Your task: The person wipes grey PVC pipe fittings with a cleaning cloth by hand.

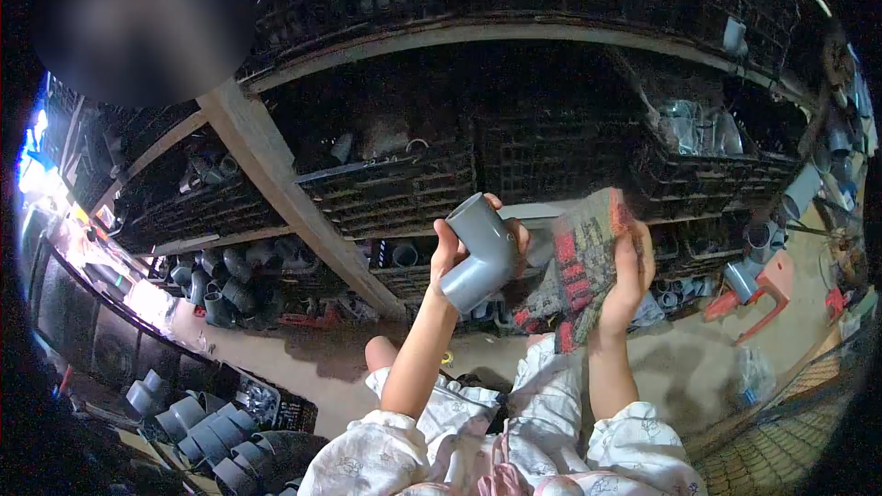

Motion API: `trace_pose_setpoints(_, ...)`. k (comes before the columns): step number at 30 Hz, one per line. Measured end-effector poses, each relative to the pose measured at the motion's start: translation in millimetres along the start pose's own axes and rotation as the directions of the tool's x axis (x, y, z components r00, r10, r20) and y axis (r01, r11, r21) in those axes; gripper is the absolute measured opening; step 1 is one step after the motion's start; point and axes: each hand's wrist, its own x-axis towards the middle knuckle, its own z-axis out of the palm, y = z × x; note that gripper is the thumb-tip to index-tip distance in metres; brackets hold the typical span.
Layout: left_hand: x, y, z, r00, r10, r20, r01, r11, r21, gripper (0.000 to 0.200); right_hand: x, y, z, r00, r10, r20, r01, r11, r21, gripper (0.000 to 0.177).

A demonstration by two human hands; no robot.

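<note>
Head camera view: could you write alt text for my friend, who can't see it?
A person's left hand holds a grey pipe elbow, and the right hand holds a red, grey and black cloth. Beyond them are shelves with dark crates; more grey fittings are heaped at lower left.

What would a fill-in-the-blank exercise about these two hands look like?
The pipe elbow is ____ in colour.
It is in the person's ____ hand.
The right hand holds a patterned cloth whose brightest colour is ____.
The sleeves are mostly ____.

Missing words: grey; left; red; white.
</note>
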Motion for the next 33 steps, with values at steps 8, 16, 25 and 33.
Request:
trace_pose_setpoints(8, 1, 2, -3, 1.0, 0.016, 0.009, -0.015, 0.995, -0.101, 0.064, -5, 0, 7, 0.992, -0.023, 0.123, 0.04, 0.99, -0.137, 0.014)
trace_pose_setpoints(16, -17, -3, -9, 0.977, -0.034, -0.209, 0.034, 0.999, -0.005, 0.066, 6, 11, 48, 0.757, -0.248, 0.604, 0.49, 0.827, -0.275, 0.007)
trace_pose_setpoints(25, -13, 21, -5, 0.931, 0.127, -0.343, -0.039, 0.966, 0.254, 0.056, -34, 35, 37, 0.617, -0.198, 0.761, 0.465, 0.873, -0.149, 0.012)
trace_pose_setpoints(33, -14, 26, 8, 0.883, 0.326, -0.339, 0.008, 0.71, 0.704, 0.052, -36, 60, 31, 0.804, -0.107, 0.585, 0.227, 0.965, -0.135, 0.007)
